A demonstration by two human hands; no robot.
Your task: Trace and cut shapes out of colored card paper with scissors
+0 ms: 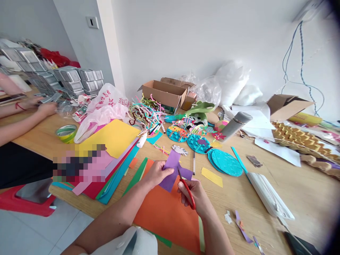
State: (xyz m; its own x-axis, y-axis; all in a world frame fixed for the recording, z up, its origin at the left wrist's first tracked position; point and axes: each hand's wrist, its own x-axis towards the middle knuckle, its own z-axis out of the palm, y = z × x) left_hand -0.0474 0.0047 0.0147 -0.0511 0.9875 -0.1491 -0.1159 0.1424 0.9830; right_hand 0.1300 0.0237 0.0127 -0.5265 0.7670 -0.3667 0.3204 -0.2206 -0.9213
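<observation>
My left hand (157, 174) pinches a piece of purple paper (172, 164) between thumb and fingers. A pair of red-handled scissors (191, 198) is gripped in my right hand (196, 194), with the blades at the purple paper where it is partly cut. Under both hands lies a sheet of orange paper (159, 216) over green sheets. Just beyond the purple paper are a white fish cutout (180, 150) and a pen (193, 163). To the right of the pen rests a yellow paper scrap (211, 177).
Stacked coloured paper (119, 138) and a tape roll (66, 134) lie left. Blue discs (225, 163), decorated fish and pipe cleaners (147, 113) spread behind. A grey thermos (235, 124) and white power strip (269, 194) stand right. Another person's hands (46, 106) work at far left.
</observation>
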